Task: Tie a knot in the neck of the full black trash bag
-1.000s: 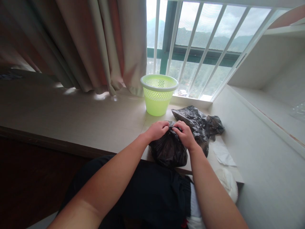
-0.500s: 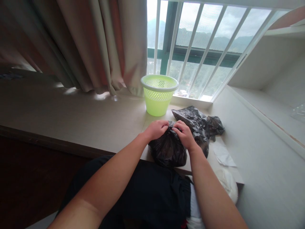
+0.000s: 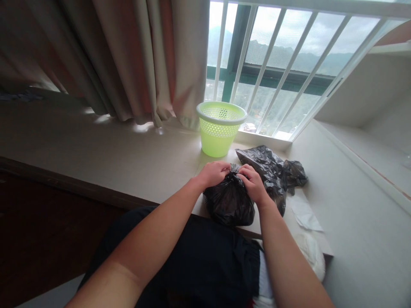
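Left hand [image 3: 215,174] and right hand [image 3: 254,185] both pinch the gathered neck of a filled black bag [image 3: 229,204], fingers closed on the plastic, close together from either side. Bag sits bulging at the near edge of the pale surface [image 3: 144,164], right by the person's dark trousers [image 3: 205,263]. Knot or no knot: can't tell, fingers cover part of the neck.

Just right of the right hand: a second black bag [image 3: 266,164], crumpled, lying spread out. Beyond the hands, green basket [image 3: 215,146], upright, perforated upper wall, pale rim, near the window bars [image 3: 266,60]. White sheet [image 3: 305,211] right of the second bag, by the wall. White soft item [image 3: 314,259] at lower right, partly behind the right forearm, can't identify. Curtain [image 3: 128,55] hangs left of the window; dark floor [image 3: 48,239] lower left.
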### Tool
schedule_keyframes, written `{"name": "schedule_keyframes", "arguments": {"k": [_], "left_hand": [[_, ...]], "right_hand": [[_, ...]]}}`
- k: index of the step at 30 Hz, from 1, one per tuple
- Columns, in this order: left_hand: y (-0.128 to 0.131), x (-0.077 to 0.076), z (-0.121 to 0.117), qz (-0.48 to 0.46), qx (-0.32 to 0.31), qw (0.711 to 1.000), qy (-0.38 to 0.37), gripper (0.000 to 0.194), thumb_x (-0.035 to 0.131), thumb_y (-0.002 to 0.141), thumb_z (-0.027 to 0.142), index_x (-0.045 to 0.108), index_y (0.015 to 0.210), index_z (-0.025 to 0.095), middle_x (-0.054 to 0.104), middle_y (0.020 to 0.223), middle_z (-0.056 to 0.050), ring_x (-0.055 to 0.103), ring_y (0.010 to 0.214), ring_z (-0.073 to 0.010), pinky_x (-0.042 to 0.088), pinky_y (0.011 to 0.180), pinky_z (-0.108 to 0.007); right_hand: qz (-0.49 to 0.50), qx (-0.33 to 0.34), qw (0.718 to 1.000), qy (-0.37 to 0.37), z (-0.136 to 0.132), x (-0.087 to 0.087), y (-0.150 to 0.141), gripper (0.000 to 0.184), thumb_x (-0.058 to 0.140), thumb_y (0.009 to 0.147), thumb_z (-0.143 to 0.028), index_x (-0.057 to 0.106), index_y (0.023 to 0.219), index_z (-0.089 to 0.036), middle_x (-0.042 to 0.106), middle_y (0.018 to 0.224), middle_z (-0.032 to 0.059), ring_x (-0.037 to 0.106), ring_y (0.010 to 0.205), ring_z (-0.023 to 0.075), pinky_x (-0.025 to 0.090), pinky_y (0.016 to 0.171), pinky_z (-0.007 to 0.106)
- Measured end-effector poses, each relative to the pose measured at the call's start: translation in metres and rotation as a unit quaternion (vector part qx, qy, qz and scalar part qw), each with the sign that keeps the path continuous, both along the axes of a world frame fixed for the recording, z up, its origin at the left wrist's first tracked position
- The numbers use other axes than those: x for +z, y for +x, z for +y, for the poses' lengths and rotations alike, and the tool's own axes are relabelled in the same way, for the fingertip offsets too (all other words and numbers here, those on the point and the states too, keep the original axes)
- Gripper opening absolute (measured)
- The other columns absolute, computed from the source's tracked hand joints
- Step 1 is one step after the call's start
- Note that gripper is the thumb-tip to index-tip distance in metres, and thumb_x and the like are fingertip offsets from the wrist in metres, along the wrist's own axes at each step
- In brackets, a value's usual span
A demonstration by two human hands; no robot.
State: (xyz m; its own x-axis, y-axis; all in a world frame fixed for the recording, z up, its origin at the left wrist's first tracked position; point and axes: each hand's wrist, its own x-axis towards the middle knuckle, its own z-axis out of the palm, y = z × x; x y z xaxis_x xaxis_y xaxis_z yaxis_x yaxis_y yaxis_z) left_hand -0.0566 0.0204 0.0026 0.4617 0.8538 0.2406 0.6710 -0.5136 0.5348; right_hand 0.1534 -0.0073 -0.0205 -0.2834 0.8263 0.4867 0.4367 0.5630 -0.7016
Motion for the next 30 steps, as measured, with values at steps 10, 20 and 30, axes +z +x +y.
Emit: {"name": "schedule_keyframes", "arguments": {"k": [10, 20, 30], "left_hand": [[-0.0023, 0.0070, -0.0039, 0.025, 0.029, 0.999, -0.001, 0.022, 0.053, 0.092, 0.030, 0.075, 0.091, 0.028, 0.077, 0.099, -0.001, 0.067, 0.094, -0.0216, 0.046, 0.081, -0.032], [-0.0016, 0.0101, -0.0041, 0.037, 0.045, 0.998, -0.002, 0.023, 0.053, 0.092, 0.029, 0.077, 0.094, 0.029, 0.075, 0.101, -0.002, 0.067, 0.097, -0.0222, 0.046, 0.084, -0.033], [-0.0017, 0.0096, -0.0033, 0.039, 0.056, 0.998, 0.002, 0.020, 0.055, 0.090, 0.030, 0.074, 0.087, 0.027, 0.072, 0.095, -0.002, 0.065, 0.093, -0.0220, 0.044, 0.083, -0.034]], "right_hand": [[0.016, 0.002, 1.000, 0.005, -0.0009, 0.0010, -0.0010, 0.024, 0.059, 0.095, -0.031, 0.059, 0.072, -0.024, 0.057, 0.090, 0.0045, 0.055, 0.092, 0.0249, 0.043, 0.088, 0.043], [0.018, -0.002, 1.000, 0.012, 0.0001, 0.0003, -0.0001, 0.025, 0.060, 0.093, -0.031, 0.058, 0.069, -0.023, 0.057, 0.091, 0.0048, 0.055, 0.093, 0.0250, 0.043, 0.089, 0.044], [0.012, 0.002, 1.000, 0.017, 0.0007, -0.0004, 0.0010, 0.025, 0.060, 0.092, -0.030, 0.055, 0.068, -0.024, 0.057, 0.091, 0.0043, 0.054, 0.093, 0.0245, 0.042, 0.089, 0.043]]}}
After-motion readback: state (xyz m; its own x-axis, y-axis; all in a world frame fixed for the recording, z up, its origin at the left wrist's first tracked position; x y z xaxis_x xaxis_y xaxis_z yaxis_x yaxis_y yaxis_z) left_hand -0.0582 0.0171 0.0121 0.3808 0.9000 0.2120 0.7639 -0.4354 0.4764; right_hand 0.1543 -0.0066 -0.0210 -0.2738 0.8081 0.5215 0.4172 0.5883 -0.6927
